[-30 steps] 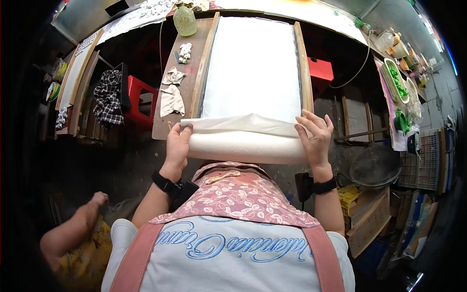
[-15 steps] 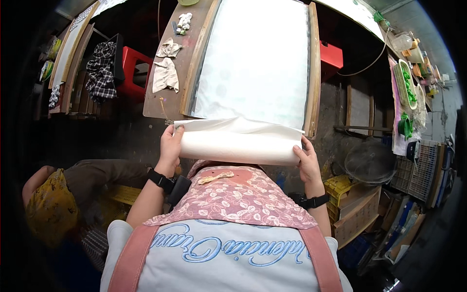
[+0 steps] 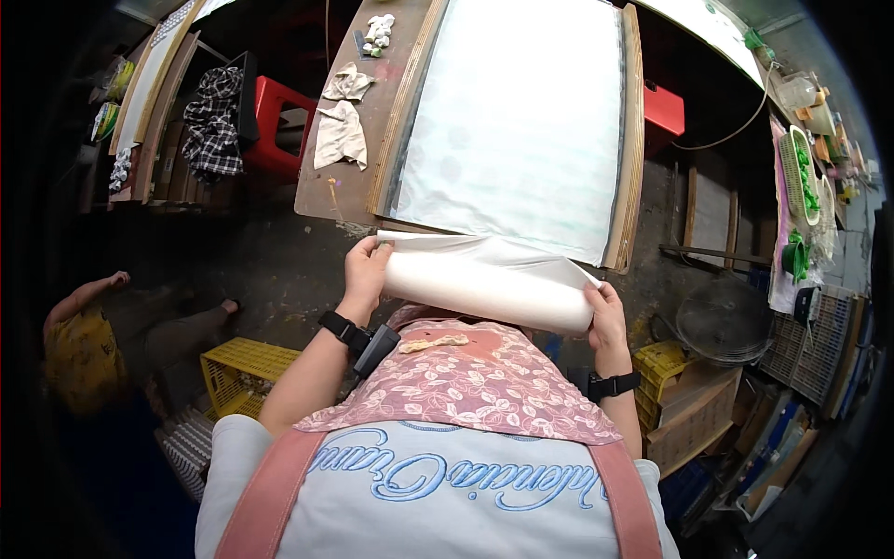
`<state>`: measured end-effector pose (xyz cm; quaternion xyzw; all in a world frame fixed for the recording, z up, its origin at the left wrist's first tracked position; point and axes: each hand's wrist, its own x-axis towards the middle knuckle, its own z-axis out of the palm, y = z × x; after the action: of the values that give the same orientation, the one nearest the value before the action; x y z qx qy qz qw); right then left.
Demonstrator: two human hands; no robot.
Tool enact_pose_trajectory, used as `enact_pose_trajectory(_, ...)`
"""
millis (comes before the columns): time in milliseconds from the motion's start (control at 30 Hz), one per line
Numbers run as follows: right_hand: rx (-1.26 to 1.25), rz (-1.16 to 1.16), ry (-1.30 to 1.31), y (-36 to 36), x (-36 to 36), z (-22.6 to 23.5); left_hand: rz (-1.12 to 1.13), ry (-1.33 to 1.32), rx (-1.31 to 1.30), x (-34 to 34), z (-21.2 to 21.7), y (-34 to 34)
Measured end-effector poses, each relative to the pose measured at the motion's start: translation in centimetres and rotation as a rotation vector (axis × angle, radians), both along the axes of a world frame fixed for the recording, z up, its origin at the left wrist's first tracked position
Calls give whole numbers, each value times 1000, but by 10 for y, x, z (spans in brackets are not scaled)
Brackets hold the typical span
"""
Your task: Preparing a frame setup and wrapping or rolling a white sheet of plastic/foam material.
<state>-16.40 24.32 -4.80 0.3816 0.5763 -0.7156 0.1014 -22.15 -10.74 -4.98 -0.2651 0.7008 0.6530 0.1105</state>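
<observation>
A thick white roll of thin sheet material (image 3: 484, 287) is held level across my front, just off the near edge of the table. My left hand (image 3: 367, 272) is closed on the roll's left end, thumb on top. My right hand (image 3: 605, 317) grips its right end, thumb and fingers pinching the loose edge. That loose edge rises in a crease along the roll's far side. Beyond it, a long white sheet (image 3: 512, 121) lies flat on the table between two wooden rails (image 3: 626, 140).
Crumpled cloths (image 3: 341, 135) and small white pieces (image 3: 378, 34) lie on the table's brown left side (image 3: 321, 191). Red stools (image 3: 277, 121) stand left and right. A yellow crate (image 3: 247, 359) and a person in yellow (image 3: 84, 359) are at lower left; a fan (image 3: 724, 319) is right.
The table and roll have shifted rightward in view, and the roll's right end sits lower. The person at left has moved away from my side, uncovering the yellow crate. Both hands keep their hold.
</observation>
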Motion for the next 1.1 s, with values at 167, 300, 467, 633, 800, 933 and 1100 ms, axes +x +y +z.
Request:
enact_pose_trajectory(167, 46, -86, 11, -4, -18, -2, 86, -4, -1, -19, -2, 8)
enact_pose_trajectory(300, 105, -113, -44, -2, -33, -7, 121, -37, -63, -24, -3, 11)
enact_pose_trajectory(467, 80, -104, -105, -3, -30, -10, 98, -106, -64, -26, 2, 6)
enact_pose_trajectory(633, 105, -41, 183, -7, -8, -1, 130, -161, 17, -9, 2, -5)
enact_pose_trajectory(800, 56, 34, 269, -9, 12, 19, 101, -191, 147, 9, 8, -15)
enact_pose_trajectory(933, 129, 29, 288, -10, 20, 27, -42, -425, 97, -8, 26, -33)
enact_pose_trajectory(1100, 180, 116, 345, -7, 10, 37, -268, 285, -860, -72, 16, -54)
